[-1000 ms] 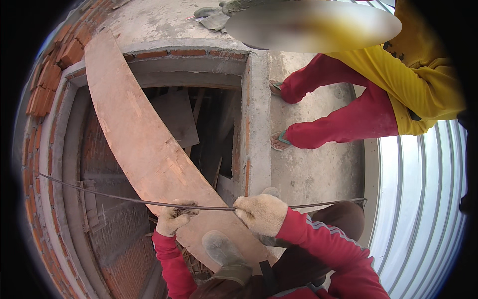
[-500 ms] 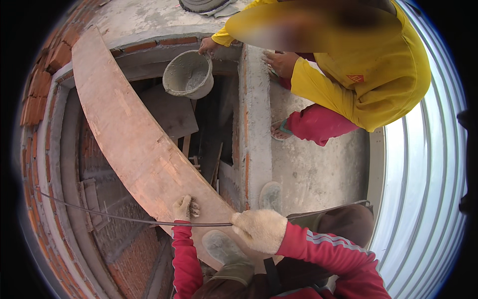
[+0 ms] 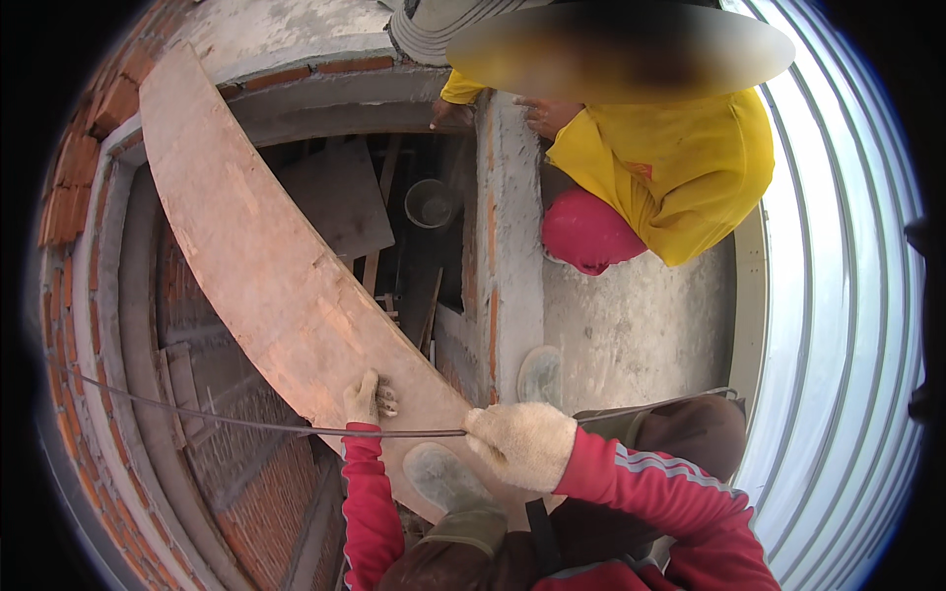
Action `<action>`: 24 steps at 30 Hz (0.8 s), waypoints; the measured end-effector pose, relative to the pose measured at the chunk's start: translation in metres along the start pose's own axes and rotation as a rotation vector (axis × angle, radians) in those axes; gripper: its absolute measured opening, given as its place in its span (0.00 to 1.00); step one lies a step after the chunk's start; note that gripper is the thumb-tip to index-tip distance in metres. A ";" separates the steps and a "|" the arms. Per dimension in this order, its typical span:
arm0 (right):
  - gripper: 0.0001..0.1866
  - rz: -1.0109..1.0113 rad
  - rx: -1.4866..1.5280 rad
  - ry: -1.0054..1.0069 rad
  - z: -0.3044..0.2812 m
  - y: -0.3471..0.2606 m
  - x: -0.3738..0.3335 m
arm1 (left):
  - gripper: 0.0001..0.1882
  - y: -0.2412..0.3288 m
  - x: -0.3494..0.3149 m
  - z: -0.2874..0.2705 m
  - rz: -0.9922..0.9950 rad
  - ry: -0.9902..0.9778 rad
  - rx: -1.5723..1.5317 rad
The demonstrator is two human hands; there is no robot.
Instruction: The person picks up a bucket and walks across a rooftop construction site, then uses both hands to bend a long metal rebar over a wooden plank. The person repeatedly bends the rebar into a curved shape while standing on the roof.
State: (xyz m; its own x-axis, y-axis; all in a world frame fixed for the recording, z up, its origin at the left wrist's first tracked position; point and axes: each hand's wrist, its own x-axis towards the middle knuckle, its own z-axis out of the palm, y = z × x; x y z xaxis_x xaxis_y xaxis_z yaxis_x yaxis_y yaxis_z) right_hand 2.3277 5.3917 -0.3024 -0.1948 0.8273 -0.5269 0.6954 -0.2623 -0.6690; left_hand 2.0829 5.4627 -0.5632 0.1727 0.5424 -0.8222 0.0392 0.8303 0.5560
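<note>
My right hand, in a pale knitted work glove, is closed round a thin steel rod. The rod runs left across my left forearm and past the brick wall; its other end bends at the tip by my right knee. My left hand, also gloved, rests on a long plywood board, its fingers loosely bent and apart. The board slants across the opening, and my left boot stands on its near end. A grey bucket is down inside the dark opening.
A co-worker in a yellow top crouches beyond the concrete ledge, one hand over the opening's far edge. Stacked bricks line the left. Corrugated sheeting rises on the right. Planks lie deep in the opening.
The bucket has left the co-worker's hand and gone lower into the opening. The co-worker has bent down further. My right hand and the rod have shifted slightly; my left hand stays on the board.
</note>
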 end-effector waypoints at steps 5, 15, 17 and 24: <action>0.09 -0.031 -0.011 0.027 0.000 0.000 -0.002 | 0.22 0.000 0.000 -0.002 -0.004 -0.016 -0.026; 0.09 -0.065 0.000 0.086 0.002 0.000 -0.002 | 0.21 -0.001 0.001 -0.002 0.027 -0.028 -0.009; 0.08 -0.066 -0.011 0.076 0.002 0.000 -0.002 | 0.21 -0.001 0.001 -0.002 0.027 -0.024 -0.008; 0.09 -0.061 -0.005 0.078 0.003 0.001 -0.002 | 0.19 -0.002 0.002 -0.003 0.014 -0.035 -0.025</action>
State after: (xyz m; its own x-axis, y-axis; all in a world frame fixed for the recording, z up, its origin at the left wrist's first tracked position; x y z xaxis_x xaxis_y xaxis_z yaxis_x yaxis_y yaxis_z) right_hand 2.3266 5.3879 -0.3037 -0.1825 0.8781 -0.4423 0.6874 -0.2077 -0.6960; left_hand 2.0807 5.4625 -0.5665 0.2074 0.5494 -0.8094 0.0120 0.8259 0.5637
